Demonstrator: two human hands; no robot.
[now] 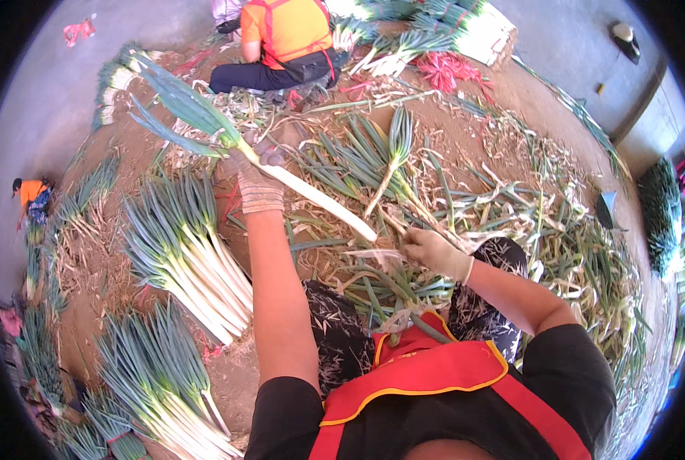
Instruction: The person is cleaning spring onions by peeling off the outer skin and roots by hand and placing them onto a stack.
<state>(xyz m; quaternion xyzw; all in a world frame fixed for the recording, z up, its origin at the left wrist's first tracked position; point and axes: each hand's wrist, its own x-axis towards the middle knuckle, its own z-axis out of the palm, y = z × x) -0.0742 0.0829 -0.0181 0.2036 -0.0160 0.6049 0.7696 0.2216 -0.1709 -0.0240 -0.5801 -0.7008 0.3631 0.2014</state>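
One leek slants across the middle, the left hand closed round its neck, the right hand near its white end, grip unclear, and a loosening left hold could drop it onto the scraps.

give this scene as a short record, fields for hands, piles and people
left hand: gloved, closed around a leek
right hand: gloved, at a thin pale strip; grip unclear
piles: upper leek pile, lower leek pile, both at left
scraps: loose leaves, right
people: orange-topped person at top; second person far left
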